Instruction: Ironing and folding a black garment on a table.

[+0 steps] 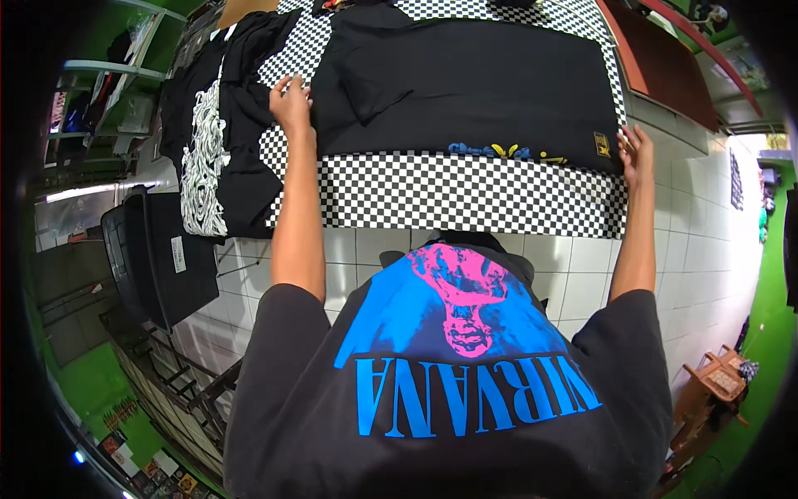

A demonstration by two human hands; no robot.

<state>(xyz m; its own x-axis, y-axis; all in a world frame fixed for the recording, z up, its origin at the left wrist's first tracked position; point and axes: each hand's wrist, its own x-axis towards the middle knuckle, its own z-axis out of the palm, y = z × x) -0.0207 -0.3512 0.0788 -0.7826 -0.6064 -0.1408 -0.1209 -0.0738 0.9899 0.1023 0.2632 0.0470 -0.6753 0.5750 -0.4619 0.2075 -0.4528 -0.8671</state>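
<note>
A black T-shirt (490,83) lies folded lengthwise on a black-and-white checked tabletop (465,195). Part of a blue and yellow print shows along its near edge, with a small gold patch at the near right corner. My left hand (291,106) hovers by the shirt's left end, its fingers apart and nothing in them. At the opposite end my right hand (637,156) is beside the patch, over the table's right edge, with fingers stretched out and holding nothing. Whether its fingertips touch the cloth is hard to tell.
Left of the folded shirt lie more black garments (245,125), one with a white tangled-line print. A black chair (158,249) stands below them at the table's left. Beyond the right end is a reddish-brown board (665,66). Shelving (116,66) stands far left.
</note>
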